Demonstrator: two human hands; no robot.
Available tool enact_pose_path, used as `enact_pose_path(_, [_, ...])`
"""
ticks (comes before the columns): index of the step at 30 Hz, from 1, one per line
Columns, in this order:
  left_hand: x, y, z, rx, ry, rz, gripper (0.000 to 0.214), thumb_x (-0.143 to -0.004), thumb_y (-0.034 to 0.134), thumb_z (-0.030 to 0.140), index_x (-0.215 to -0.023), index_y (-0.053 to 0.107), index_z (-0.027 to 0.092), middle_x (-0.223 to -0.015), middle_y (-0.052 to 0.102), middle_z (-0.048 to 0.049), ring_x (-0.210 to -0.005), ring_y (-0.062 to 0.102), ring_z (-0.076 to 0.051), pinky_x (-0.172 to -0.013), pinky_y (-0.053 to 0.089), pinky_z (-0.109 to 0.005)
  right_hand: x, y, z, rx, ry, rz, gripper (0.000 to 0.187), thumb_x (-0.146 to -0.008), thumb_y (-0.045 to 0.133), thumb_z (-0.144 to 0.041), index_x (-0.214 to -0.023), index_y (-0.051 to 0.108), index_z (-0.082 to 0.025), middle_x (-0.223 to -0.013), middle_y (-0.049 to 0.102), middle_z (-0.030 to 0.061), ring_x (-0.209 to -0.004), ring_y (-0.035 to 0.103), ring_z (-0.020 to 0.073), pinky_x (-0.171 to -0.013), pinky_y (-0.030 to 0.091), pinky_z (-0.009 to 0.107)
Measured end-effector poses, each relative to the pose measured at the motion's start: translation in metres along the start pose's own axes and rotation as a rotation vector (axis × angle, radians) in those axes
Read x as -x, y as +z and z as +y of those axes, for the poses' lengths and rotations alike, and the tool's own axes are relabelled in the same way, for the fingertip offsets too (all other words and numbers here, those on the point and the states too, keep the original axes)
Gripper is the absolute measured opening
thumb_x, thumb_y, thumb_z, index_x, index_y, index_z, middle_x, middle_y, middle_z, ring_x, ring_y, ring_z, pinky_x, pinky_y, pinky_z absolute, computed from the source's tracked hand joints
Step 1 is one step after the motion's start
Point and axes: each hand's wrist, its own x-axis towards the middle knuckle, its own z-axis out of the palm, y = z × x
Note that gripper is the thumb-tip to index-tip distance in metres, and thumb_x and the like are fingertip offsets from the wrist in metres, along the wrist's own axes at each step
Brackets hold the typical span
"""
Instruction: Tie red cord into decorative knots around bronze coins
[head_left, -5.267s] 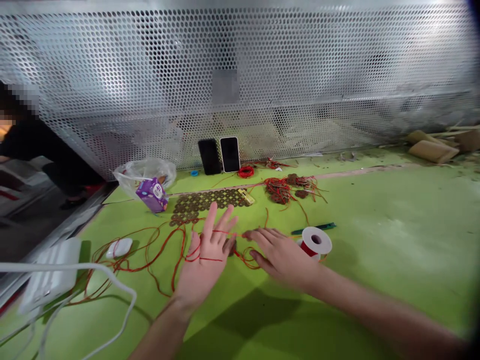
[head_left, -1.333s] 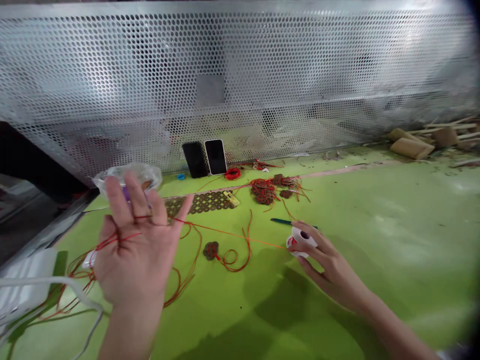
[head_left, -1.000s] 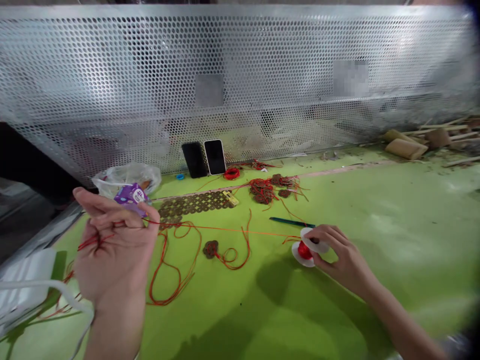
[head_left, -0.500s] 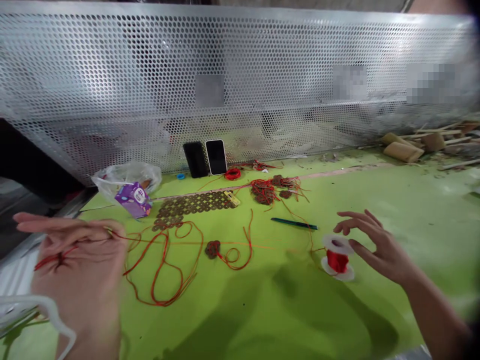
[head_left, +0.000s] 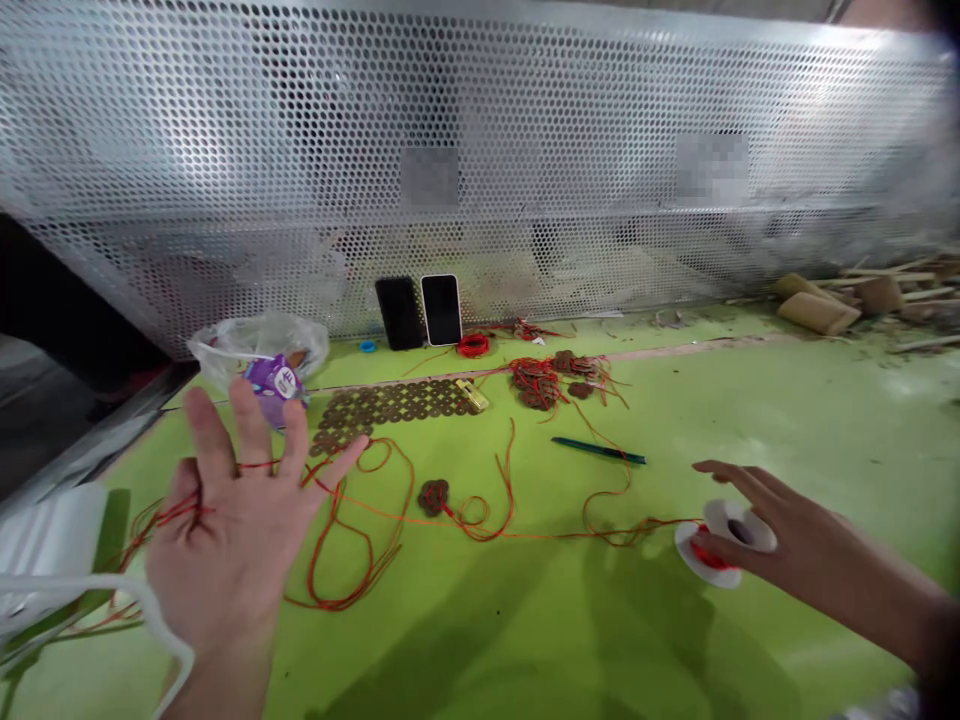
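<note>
My left hand [head_left: 229, 530] is held palm up with the fingers spread. Red cord [head_left: 259, 464] passes across its fingers, and more lies bunched near the thumb. On the right, my right hand [head_left: 802, 535] grips a white spool of red cord [head_left: 721, 516], which is tilted, the thumb against the wound part. A thin line of cord runs over the table from the spool towards my left hand. Between the hands lies a small knot of brown coins [head_left: 433, 497] with a red cord tail. Loops of red cord [head_left: 330, 604] lie beside my left hand.
Rows of brown coins [head_left: 390, 405] lie behind, with a yellow cutter-like piece [head_left: 472, 394] at their end. Further items are corded coin bundles [head_left: 534, 383], a dark green pen-like stick [head_left: 598, 450], two phones [head_left: 441, 310], a purple packet [head_left: 276, 385] and wooden pieces [head_left: 819, 312].
My left hand has spread its fingers and moved slightly right. My right hand has closed on the spool, which has tipped over and shifted right. The cord from it now stretches further.
</note>
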Motion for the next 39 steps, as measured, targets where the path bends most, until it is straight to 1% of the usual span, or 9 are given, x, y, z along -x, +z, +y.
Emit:
enact_pose_path(3, [0.003,0.001,-0.002,0.147,-0.038,0.076,0.037,-0.097,0.023,0.032,-0.123,0.047,0.045,-0.110,0.062,0.0251,-0.113,0.054,-0.007,-0.110,0.031,-0.030,-0.009,0.001,0.007,-0.046,0.032,-0.041,0.047,-0.080,0.053,-0.056,-0.117,0.051,-0.027,-0.102,0.067,0.0062,-0.076,0.066,0.0232,-0.063,0.052,0.033])
enact_pose_path(7, [0.007,0.000,-0.010,0.258,-0.153,-0.039,0.037,-0.098,0.022,0.034,-0.121,0.046,0.052,-0.099,0.068,0.0217,-0.080,0.068,-0.010,-0.094,0.050,-0.033,-0.034,0.003,-0.001,0.051,-0.086,0.026,0.041,-0.084,0.048,-0.049,-0.115,0.054,-0.024,-0.112,0.063,0.0092,-0.094,0.062,0.0285,-0.079,0.048,0.043])
enact_pose_path(10, [0.009,-0.003,-0.026,0.211,-0.220,-0.159,0.037,-0.097,0.021,0.041,-0.126,0.042,0.051,-0.112,0.064,0.0192,-0.100,0.063,-0.013,-0.090,0.053,-0.040,-0.054,-0.002,-0.047,0.053,-0.215,0.082,0.039,-0.084,0.051,-0.045,-0.114,0.055,-0.021,-0.122,0.057,0.0108,-0.110,0.053,0.0324,-0.090,0.042,0.050])
enact_pose_path(13, [0.013,-0.006,-0.045,0.164,-0.295,-0.274,0.039,-0.095,0.024,0.046,-0.130,0.042,0.046,-0.130,0.053,0.0140,-0.117,0.053,-0.021,-0.090,0.050,-0.048,-0.071,-0.013,-0.118,-0.192,-0.459,-0.008,0.035,-0.088,0.050,-0.039,-0.120,0.051,-0.023,-0.123,0.056,0.0071,-0.114,0.051,0.0246,-0.097,0.041,0.043])
enact_pose_path(16, [0.018,-0.010,-0.061,0.180,-0.497,-0.381,0.040,-0.094,0.027,0.047,-0.123,0.053,0.040,-0.126,0.058,0.0072,-0.109,0.058,-0.023,-0.093,0.047,-0.048,-0.089,-0.023,-0.176,-0.443,-0.629,-0.104,0.025,-0.090,0.049,-0.028,-0.114,0.054,-0.021,-0.114,0.060,0.0037,-0.104,0.056,0.0159,-0.092,0.045,0.031])
enact_pose_path(22, [0.029,-0.014,-0.084,0.056,-0.710,-0.553,0.045,-0.094,0.031,0.042,-0.103,0.068,0.017,-0.103,0.070,-0.0074,-0.107,0.058,-0.025,-0.102,0.035,-0.042,-0.116,-0.028,-0.219,-0.509,-0.731,0.105,0.018,-0.088,0.049,-0.020,-0.101,0.061,-0.018,-0.105,0.060,0.0053,-0.100,0.055,0.0163,-0.090,0.043,0.030])
enact_pose_path(27, [0.032,-0.026,-0.095,-0.100,-0.715,-0.549,0.041,-0.094,0.033,0.042,-0.107,0.066,0.021,-0.105,0.069,-0.0081,-0.107,0.059,-0.025,-0.101,0.033,-0.043,-0.127,-0.020,-0.233,-0.463,-0.808,-0.190,0.019,-0.083,0.052,-0.016,-0.096,0.066,-0.017,-0.095,0.065,0.0036,-0.085,0.058,0.0144,-0.079,0.044,0.027])
enact_pose_path(32, [0.033,-0.026,-0.089,-0.161,-0.787,-0.641,0.052,-0.094,0.026,0.047,-0.110,0.064,0.015,-0.110,0.066,-0.0145,-0.103,0.060,-0.027,-0.101,0.034,-0.048,-0.151,-0.012,-0.230,-0.632,-0.785,-0.687,0.020,-0.084,0.048,-0.021,-0.085,0.067,-0.015,-0.068,0.065,-0.0020,-0.062,0.055,0.0096,-0.058,0.040,0.020])
enact_pose_path(39, [0.035,-0.017,-0.079,-0.219,-0.786,-0.746,0.058,-0.095,0.023,0.047,-0.095,0.070,0.012,-0.113,0.064,-0.0140,-0.111,0.055,-0.027,-0.102,0.035,-0.044,-0.173,0.009,-0.223,-0.934,-0.750,-1.130,0.017,-0.075,0.059,-0.020,-0.090,0.063,-0.012,-0.080,0.065,0.0004,-0.071,0.058,0.0089,-0.067,0.044,0.019])
